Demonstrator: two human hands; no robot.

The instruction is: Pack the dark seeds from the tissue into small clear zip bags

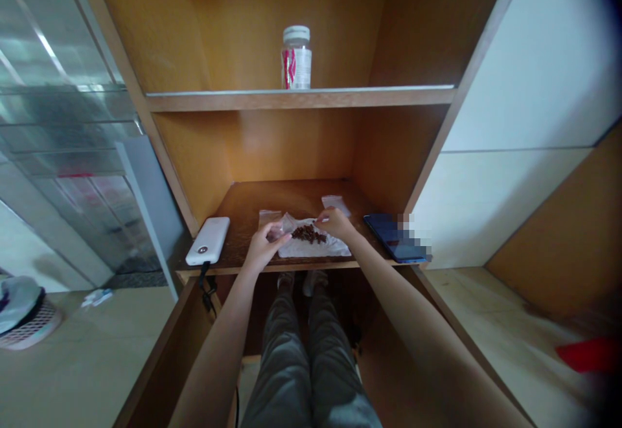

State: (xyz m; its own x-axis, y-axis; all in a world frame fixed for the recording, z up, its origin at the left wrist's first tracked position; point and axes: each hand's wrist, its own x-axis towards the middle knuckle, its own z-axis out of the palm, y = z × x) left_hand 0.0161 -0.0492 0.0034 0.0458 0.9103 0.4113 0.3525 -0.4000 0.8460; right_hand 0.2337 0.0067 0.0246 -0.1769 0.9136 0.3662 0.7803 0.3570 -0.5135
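L grip (265, 248) on clear bag (275, 231), R grip (337, 224) on paper (315, 248), jar (296, 59) (label unreadable)

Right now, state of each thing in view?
left hand: closed on clear plastic bag
right hand: fingertips at edge of dark brown pieces
dark brown pieces: heaped on white paper
jar: upright, white lid on
power bank: lying flat, black cable attached
phone: lying flat, partly blurred

matt crinkled white paper (315, 248) mid-frame, on smooth brown wood shelf (272, 198) (satin sheen), smooth glossy white plastic power bank (207, 241) left of it, glossy dark blue phone (389, 237) right.
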